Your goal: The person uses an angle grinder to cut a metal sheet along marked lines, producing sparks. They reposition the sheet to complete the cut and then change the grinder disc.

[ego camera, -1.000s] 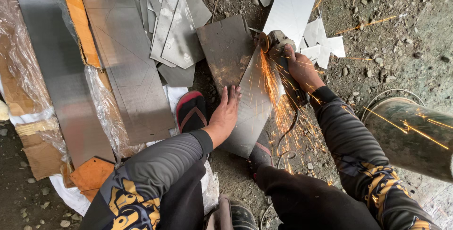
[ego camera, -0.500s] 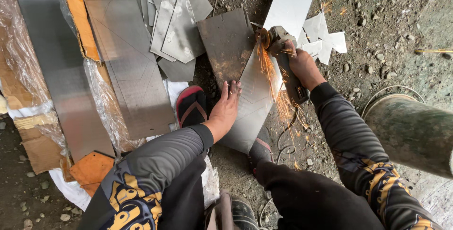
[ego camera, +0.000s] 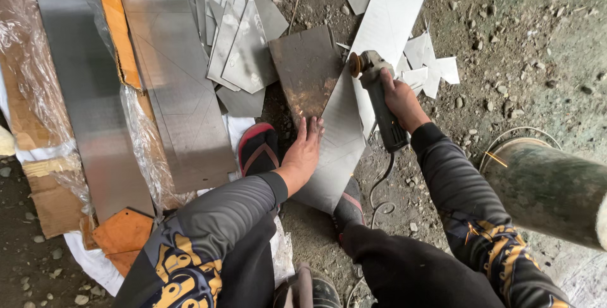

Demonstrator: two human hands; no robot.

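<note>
My right hand (ego camera: 399,97) grips the body of an angle grinder (ego camera: 378,96), whose disc (ego camera: 355,65) sits at the far end of a long narrow metal sheet (ego camera: 335,150). My left hand (ego camera: 303,151) lies flat with spread fingers on that sheet, pressing it to the ground. A darker, rusty metal plate (ego camera: 308,71) lies just beyond the left hand, partly under the sheet. Only a few faint sparks show near the right wrist. The grinder's cable (ego camera: 379,188) trails back toward me.
Long steel strips (ego camera: 171,74) and cut triangular offcuts (ego camera: 243,42) lie on plastic-wrapped boards at left. Pale sheet scraps (ego camera: 423,68) sit behind the grinder. My sandalled feet (ego camera: 258,149) flank the sheet. A green-grey cylinder (ego camera: 550,188) stands at right on gravelly ground.
The heavy spray of sparks has died away to almost nothing. The grinder has moved up along the sheet to its far end. The left hand stays pressed on the sheet.
</note>
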